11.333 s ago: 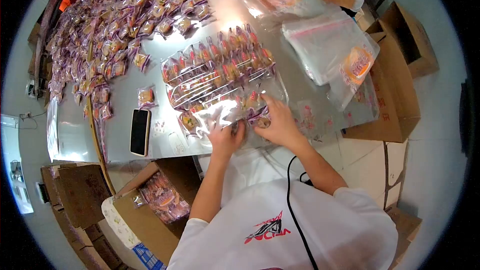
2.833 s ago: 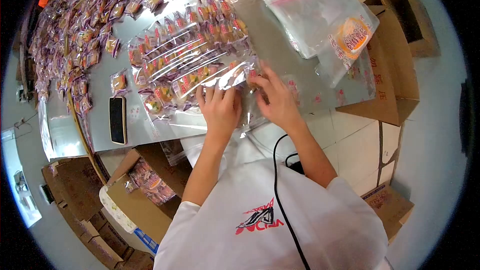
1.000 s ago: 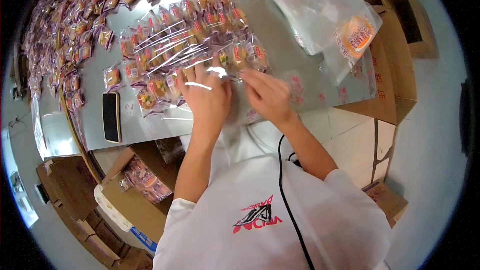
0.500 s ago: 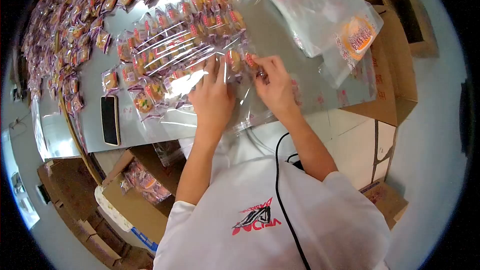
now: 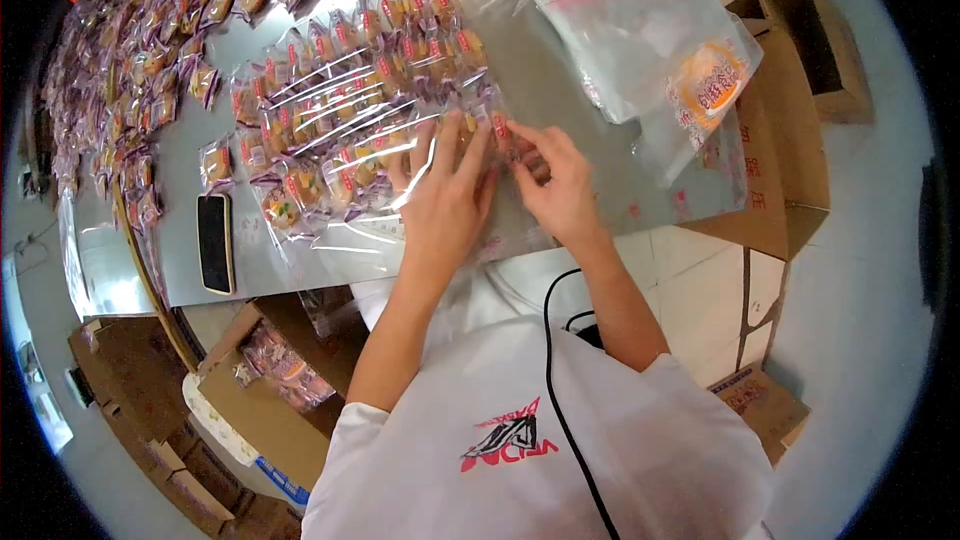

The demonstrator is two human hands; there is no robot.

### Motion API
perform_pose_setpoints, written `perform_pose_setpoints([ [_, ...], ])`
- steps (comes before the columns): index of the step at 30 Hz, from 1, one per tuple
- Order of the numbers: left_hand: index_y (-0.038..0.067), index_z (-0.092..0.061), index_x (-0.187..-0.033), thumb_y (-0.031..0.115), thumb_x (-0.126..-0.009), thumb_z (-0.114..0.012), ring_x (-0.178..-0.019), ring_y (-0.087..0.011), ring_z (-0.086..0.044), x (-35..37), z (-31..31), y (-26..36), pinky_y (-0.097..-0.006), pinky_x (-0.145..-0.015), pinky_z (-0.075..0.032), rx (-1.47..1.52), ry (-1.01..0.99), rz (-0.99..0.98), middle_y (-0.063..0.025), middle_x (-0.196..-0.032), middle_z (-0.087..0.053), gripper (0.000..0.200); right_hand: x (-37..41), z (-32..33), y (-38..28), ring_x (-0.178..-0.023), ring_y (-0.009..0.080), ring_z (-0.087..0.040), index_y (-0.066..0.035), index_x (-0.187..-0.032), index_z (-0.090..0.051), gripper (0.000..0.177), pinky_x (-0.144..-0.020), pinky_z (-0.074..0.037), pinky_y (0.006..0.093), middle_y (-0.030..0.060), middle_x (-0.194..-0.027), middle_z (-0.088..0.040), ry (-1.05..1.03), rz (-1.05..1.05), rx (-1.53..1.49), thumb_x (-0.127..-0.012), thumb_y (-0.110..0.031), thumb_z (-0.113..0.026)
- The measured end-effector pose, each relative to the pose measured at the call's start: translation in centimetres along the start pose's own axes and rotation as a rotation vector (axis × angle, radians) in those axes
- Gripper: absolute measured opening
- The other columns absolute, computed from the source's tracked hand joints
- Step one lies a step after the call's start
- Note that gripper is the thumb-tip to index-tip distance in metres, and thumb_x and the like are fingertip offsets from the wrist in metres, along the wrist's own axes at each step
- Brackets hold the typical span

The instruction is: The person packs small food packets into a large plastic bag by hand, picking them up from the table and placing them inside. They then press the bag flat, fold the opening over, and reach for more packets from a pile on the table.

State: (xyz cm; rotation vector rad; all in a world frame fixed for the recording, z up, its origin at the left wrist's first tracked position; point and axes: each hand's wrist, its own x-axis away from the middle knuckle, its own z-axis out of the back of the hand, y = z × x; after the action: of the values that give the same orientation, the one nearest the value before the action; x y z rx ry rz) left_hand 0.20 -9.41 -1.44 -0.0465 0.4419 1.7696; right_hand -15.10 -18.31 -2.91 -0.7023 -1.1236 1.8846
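Note:
Rows of individually wrapped pastries [image 5: 345, 90] lie side by side under a large clear plastic bag [image 5: 390, 225] on the metal table. My left hand [image 5: 445, 200] rests on the bag with fingers spread over the front row. At that row's right end, my right hand [image 5: 560, 185] is closed in a pinch, thumb and forefinger at the side of a wrapped pastry [image 5: 500, 126] with a red label. The tips of its other fingers curl under and are partly hidden.
A heap of wrapped pastries [image 5: 130, 70] covers the table's left side. A phone [image 5: 215, 243] lies near the front edge. Flat printed bags [image 5: 625, 45] are stacked at right, by an open carton [image 5: 785, 165]. Below the table at left stands a box [image 5: 265, 420] with pink packets.
My left hand has shifted right along the front row, and its fingers have spread. My right hand stays at the row's end, moved slightly right and down.

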Motion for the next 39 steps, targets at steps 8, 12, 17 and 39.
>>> perform_pose_setpoints([
  [8,0.016,-0.062,-0.144,0.019,-0.085,-0.077,-0.137,-0.0315,-0.053,1.4,2.8,-3.0,-0.0568,-0.119,-0.033,0.056,0.135,0.004,-0.0094,-0.149,-0.057,0.061,0.4,1.4,0.3,-0.086,0.0256,-0.070,-0.011,-0.130,-0.069,0.044,-0.074,-0.058,0.0339,0.0125,-0.111,-0.068,0.098,0.175,0.157,-0.086,-0.002,-0.073],
  [12,0.015,-0.064,-0.142,0.013,-0.082,-0.079,-0.131,-0.0307,-0.057,3.2,4.9,-6.8,-0.0579,-0.118,-0.035,-0.075,0.097,0.028,-0.0083,-0.140,-0.062,0.062,3.7,-0.3,0.4,-0.096,0.0250,-0.068,-0.011,-0.123,-0.072,0.045,-0.074,-0.057,0.0347,0.0122,-0.115,-0.068,-0.057,0.514,0.235,-0.079,-0.002,-0.078],
  [17,0.014,-0.066,-0.140,0.010,-0.082,-0.079,-0.126,-0.0293,-0.058,3.8,4.1,-8.9,-0.0584,-0.117,-0.035,-0.090,0.132,0.030,-0.0058,-0.131,-0.067,0.059,2.8,-6.0,-4.2,-0.125,0.0299,-0.059,-0.010,-0.126,-0.071,0.043,-0.103,-0.049,0.0478,0.0120,-0.137,-0.063,-0.143,0.636,0.342,-0.083,-0.015,-0.073],
  [39,0.008,-0.067,-0.134,0.012,-0.074,-0.083,-0.139,-0.0358,-0.051,6.9,3.9,-11.6,-0.0572,-0.122,-0.030,-0.030,0.208,0.117,-0.0112,-0.138,-0.064,0.061,-1.9,-9.1,-3.5,-0.112,0.0288,-0.056,-0.016,-0.107,-0.067,0.050,-0.102,-0.036,0.0495,0.0033,-0.119,-0.061,0.050,0.587,0.465,-0.066,-0.030,-0.090],
])
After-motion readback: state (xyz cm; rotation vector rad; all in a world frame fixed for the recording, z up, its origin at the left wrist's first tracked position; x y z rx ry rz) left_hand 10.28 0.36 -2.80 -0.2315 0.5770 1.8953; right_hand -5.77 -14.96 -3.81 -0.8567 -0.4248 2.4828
